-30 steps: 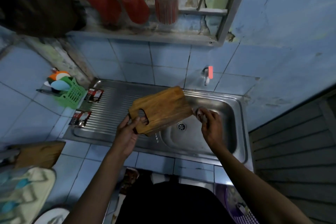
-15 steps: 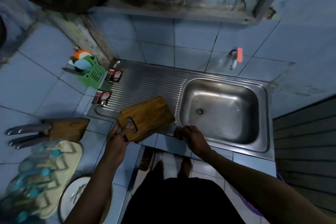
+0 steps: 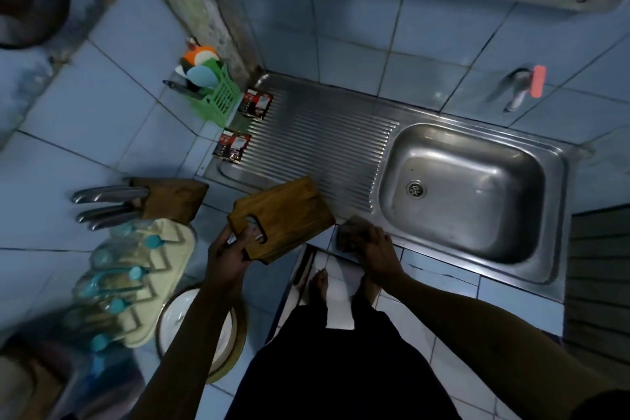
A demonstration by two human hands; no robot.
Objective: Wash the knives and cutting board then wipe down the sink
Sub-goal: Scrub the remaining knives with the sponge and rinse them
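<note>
A: What has changed?

B: The cutting board [image 3: 283, 218] has left the sink [image 3: 559, 160]; the left hand [image 3: 226, 251] now holds it over the worktop edge, fingers clamped on its handle, so washing looks finished.

A: Its lie?

B: Long axis diagonal, handle toward the person. The right hand [image 3: 373, 244] rests on a sponge [image 3: 347, 232]; whether it grips, I cannot tell.

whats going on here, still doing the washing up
A person stands at a steel sink. The left hand grips a wooden cutting board by its handle end, held near the drainboard's front edge. The right hand rests on a dark sponge at the sink's front rim. The basin looks empty, and a knife block sits on the counter to the left.
</note>
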